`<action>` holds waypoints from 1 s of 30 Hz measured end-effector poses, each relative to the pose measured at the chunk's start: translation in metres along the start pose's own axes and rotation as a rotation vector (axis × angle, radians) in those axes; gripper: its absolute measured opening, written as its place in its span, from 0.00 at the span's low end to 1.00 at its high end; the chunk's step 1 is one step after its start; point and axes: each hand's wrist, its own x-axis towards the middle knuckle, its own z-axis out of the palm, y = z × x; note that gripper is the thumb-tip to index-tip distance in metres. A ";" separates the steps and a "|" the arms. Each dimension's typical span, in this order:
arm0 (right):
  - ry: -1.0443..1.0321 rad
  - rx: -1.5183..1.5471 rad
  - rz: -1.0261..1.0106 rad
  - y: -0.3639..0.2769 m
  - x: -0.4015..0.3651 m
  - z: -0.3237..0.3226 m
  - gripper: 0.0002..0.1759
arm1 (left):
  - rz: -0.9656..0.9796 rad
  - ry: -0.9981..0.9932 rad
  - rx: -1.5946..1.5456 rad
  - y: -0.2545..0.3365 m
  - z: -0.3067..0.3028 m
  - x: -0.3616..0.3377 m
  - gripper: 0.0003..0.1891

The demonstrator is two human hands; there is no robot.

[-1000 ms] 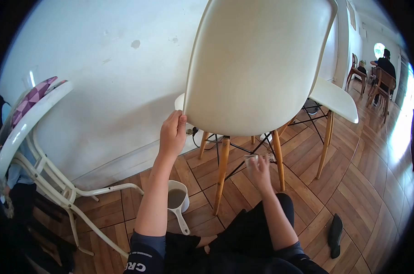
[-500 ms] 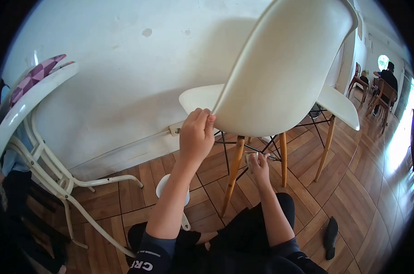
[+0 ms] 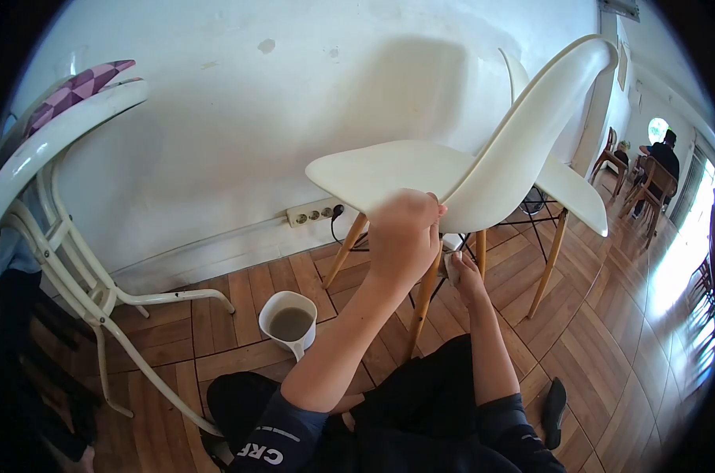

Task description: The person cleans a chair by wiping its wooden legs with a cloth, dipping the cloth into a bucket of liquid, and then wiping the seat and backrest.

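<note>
A white shell chair [image 3: 523, 150] with wooden legs stands in front of me, its seat out toward the wall. My left hand [image 3: 404, 229] is closed on the lower edge of its backrest, slightly blurred. Lower and to the right, my right hand [image 3: 469, 277] is closed around a small pale cloth [image 3: 452, 268] beside the chair's legs, under the shell. On the floor to the left sits a white pot [image 3: 267, 306] with a handle, holding greyish liquid.
A white metal-framed chair [image 3: 97, 303] with a purple patterned cushion [image 3: 78, 96] stands at left. Wall sockets [image 3: 310, 214] hold a black plug. Another white chair [image 3: 574, 193] is behind. A dark shoe [image 3: 555, 411] lies at right. A seated person [image 3: 663, 162] is far off.
The chair has turned, so its back now shows from the side and its seat is visible. My left hand has moved right with it. The pot's liquid has come into view.
</note>
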 end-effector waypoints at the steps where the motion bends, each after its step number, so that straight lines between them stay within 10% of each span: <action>1: 0.024 -0.010 0.033 -0.004 -0.003 0.003 0.18 | -0.004 0.011 0.013 0.001 0.001 0.000 0.08; 30: -0.269 0.105 -0.118 0.010 0.058 -0.083 0.25 | 0.022 0.016 0.263 0.108 0.087 0.004 0.14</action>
